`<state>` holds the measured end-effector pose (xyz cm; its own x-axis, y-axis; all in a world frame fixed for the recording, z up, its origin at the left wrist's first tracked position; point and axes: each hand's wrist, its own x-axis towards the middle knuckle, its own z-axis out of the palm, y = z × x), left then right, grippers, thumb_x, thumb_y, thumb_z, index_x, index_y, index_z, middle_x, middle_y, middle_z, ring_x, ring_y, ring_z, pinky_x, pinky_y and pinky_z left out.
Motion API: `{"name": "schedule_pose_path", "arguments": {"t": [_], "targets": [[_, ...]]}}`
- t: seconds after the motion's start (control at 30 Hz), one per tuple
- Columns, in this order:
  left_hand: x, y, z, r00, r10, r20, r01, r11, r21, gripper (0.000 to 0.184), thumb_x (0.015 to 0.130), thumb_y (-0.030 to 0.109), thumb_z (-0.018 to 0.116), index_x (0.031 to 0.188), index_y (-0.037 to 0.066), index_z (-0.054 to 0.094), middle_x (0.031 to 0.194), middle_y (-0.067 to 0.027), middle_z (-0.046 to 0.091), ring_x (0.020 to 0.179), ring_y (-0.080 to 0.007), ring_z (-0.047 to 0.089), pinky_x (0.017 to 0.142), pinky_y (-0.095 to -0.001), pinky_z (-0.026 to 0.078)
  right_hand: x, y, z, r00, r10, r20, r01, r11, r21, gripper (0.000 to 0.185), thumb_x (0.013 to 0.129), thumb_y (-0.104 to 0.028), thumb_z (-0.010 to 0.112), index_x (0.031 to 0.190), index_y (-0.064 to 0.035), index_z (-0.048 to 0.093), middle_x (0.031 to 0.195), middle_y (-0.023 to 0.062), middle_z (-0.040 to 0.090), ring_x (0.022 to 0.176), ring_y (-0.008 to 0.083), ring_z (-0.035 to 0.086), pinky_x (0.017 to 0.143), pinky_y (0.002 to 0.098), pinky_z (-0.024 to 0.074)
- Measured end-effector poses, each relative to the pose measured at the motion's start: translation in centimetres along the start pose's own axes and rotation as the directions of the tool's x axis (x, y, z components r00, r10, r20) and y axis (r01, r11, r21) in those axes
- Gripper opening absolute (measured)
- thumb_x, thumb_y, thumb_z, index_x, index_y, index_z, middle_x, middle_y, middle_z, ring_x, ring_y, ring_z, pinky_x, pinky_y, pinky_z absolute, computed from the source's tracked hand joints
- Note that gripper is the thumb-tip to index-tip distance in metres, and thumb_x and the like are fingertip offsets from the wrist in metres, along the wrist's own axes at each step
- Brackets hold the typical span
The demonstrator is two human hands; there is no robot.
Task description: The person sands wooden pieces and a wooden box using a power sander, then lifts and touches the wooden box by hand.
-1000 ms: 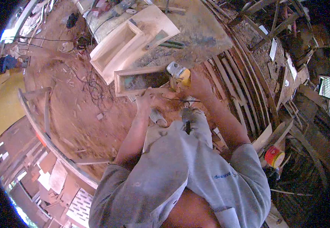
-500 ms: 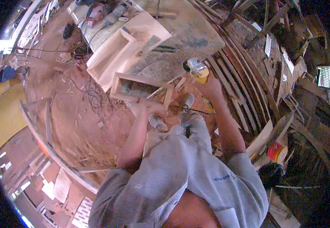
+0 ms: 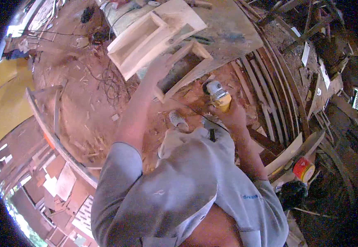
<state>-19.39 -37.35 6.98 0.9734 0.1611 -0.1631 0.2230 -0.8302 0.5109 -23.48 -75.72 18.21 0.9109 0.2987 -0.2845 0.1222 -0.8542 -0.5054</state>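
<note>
My left hand is closed on the left rail of a small rectangular wooden frame, which sits at a slant at the near edge of the workbench. Its fingers are partly smeared by motion. In my right hand is a yellow and silver angle grinder, held low to the right of the frame and apart from it. The grinder's head points away from me. Just beyond the frame, a larger pale wooden box lies on the bench, its open side up.
The dusty workbench stretches out ahead. Long wooden strips lie to the right, near a red and yellow can. A dark cable is tangled on the dirt floor, left of the bench. A long board crosses the left side.
The wooden frame has turned and moved up and to the right, with my left hand shifting from its near side to its left side. The grinder has come lower, closer to my body.
</note>
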Motion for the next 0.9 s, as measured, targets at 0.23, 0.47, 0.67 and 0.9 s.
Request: {"name": "schedule_pose_path", "arguments": {"t": [0.23, 0.47, 0.67, 0.9], "targets": [[-2.8, -3.2, -3.0, 0.993, -0.007, 0.116, 0.021, 0.992, -0.126, 0.049, 0.094, 0.043, 0.071, 0.129, 0.008, 0.071, 0.124, -0.0225, 0.071, 0.118, -0.0421, 0.065, 0.105, -0.0474, 0.050, -1.5, -9.0, 3.9, 0.953, -0.113, 0.283, 0.150, 0.982, -0.114, 0.079, 0.082, -0.053, 0.075, 0.137, -0.0039, 0.048, 0.095, 0.0254, 0.073, 0.084, 0.0435, 0.073, 0.073, 0.0544, 0.0590], [-5.7, -3.4, -3.8, 0.994, -0.069, 0.083, 0.085, 0.976, -0.202, 0.047, 0.096, 0.044, 0.069, 0.127, 0.008, 0.072, 0.122, -0.0226, 0.072, 0.117, -0.0413, 0.067, 0.104, -0.0466, 0.051, -2.2, -11.7, 9.4, 0.905, -0.233, 0.355, 0.296, 0.945, -0.135, 0.077, 0.081, -0.052, 0.076, 0.133, -0.0035, 0.048, 0.092, 0.0221, 0.073, 0.083, 0.0427, 0.074, 0.074, 0.0526, 0.0592], [-5.5, -3.8, -3.4, 0.999, -0.017, 0.037, 0.023, 0.984, -0.174, 0.041, 0.097, 0.038, 0.069, 0.123, 0.008, 0.074, 0.115, -0.0253, 0.072, 0.111, -0.0427, 0.069, 0.098, -0.0480, 0.053, -1.4, -12.0, 7.7, 0.968, -0.107, 0.228, 0.159, 0.962, -0.224, 0.068, 0.083, -0.044, 0.077, 0.132, -0.0068, 0.049, 0.101, 0.0227, 0.074, 0.085, 0.0417, 0.075, 0.073, 0.0542, 0.0600], [-4.6, -3.3, -2.9, 0.999, -0.028, 0.045, 0.032, 0.994, -0.103, 0.041, 0.097, 0.034, 0.069, 0.130, 0.009, 0.070, 0.117, -0.0257, 0.072, 0.113, -0.0431, 0.068, 0.097, -0.0492, 0.054, -0.7, -11.5, 7.4, 0.956, -0.093, 0.280, 0.141, 0.978, -0.154, 0.084, 0.081, -0.050, 0.078, 0.140, -0.0035, 0.042, 0.096, 0.0232, 0.074, 0.086, 0.0426, 0.074, 0.075, 0.0555, 0.0596]]}}
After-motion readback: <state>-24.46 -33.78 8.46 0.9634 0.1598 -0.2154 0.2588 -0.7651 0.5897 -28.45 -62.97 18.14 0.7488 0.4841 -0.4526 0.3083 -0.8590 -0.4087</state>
